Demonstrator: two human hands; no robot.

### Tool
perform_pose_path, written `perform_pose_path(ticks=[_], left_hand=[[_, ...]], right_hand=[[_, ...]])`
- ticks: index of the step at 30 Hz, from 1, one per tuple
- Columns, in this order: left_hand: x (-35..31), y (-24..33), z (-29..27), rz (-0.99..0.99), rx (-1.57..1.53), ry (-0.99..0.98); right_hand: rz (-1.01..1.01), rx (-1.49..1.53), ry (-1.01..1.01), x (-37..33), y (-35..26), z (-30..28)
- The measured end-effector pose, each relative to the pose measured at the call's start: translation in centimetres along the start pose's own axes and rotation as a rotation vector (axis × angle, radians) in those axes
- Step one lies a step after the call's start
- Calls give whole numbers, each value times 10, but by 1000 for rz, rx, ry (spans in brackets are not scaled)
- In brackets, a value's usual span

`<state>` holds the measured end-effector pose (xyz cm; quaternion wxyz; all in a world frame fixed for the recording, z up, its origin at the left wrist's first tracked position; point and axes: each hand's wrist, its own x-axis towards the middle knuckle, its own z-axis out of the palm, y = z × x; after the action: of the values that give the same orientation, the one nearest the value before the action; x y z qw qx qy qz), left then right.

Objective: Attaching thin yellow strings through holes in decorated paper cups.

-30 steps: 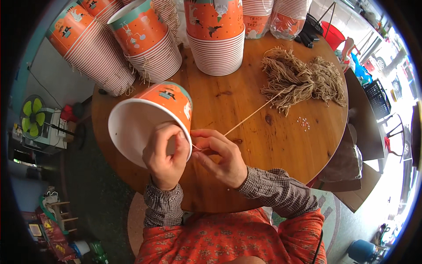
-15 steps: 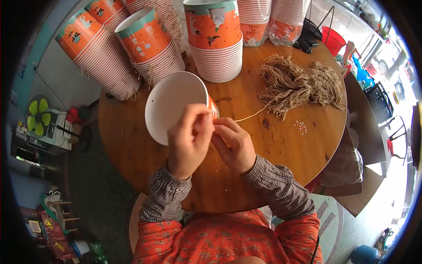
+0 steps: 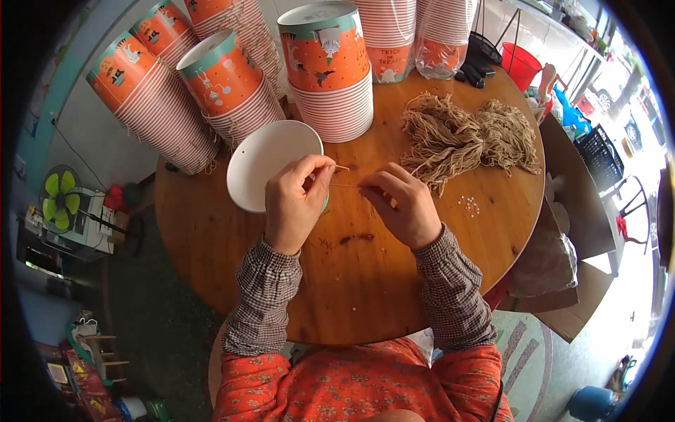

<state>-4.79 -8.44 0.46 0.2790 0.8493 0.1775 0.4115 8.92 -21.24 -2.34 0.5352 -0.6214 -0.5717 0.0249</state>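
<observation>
left hand [image 3: 295, 204] holding paper bucket [image 3: 267, 163], right hand [image 3: 401, 204] pinching twine [image 3: 344, 186]

Two clear plastic sleeves of stacked cups [image 3: 439, 42] stand at the table's twelve-to-one o'clock edge, red-and-white ribbed rims above, orange printed bands near the bottom. A brown cardboard box [image 3: 583, 281] with open flaps sits on the floor at the table's four o'clock. At nine o'clock, off the table, a small flat picture [image 3: 31, 119] hangs on the teal wall.
</observation>
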Motion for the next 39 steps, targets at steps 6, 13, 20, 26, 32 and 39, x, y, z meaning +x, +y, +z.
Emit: perform_pose_path(ticks=[6, 13, 20, 26, 32, 39], left_hand=[[-6, 6, -11, 74, -36, -225], [-12, 14, -26, -58, -306, -515], [-12, 7, -30, -377, -564, -263], [-16, 8, -22, -357, -576, -351], [-16, 13, -18, -316, -502, -352], [-15, 8, -20, -274, -461, -357]], right_hand=[[-140, 104, 86, -1, -4, 4], [139, 625, 54, -2, -8, 17], [107, 427, 211, -8, -10, 18], [45, 424, 193, -8, -9, 27], [-4, 338, 166, -5, -11, 20], [81, 400, 258, -7, -11, 18]])
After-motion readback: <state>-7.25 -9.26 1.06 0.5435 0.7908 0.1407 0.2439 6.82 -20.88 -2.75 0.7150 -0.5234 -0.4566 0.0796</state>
